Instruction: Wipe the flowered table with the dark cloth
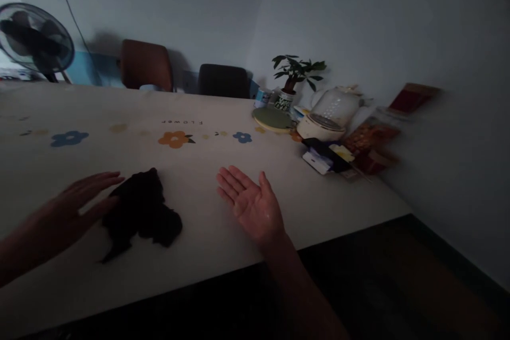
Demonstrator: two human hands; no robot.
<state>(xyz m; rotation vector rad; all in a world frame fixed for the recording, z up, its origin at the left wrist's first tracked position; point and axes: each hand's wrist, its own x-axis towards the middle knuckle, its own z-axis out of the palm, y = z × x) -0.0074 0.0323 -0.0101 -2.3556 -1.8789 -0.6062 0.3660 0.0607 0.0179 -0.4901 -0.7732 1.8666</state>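
Our left hand (74,206) reaches in with fingers outstretched, overlapping the edge of the crumpled black cloth (137,207); we cannot tell if they touch. The cloth, without a clear long axis, lies on the desk (203,239) between our separated hands, nearer the left. Our right hand (257,210) is palm up, empty.

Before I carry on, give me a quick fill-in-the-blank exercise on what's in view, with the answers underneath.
1. The crumpled cloth nearest the left hand is coloured ____.
2. The right hand turns its ____, not its back, towards the camera.
3. The large flower print between the two blue flower prints is ____.
4. In the picture, the brown chair stands to the ____ of the dark chair.

Missing words: black; palm; orange; left.
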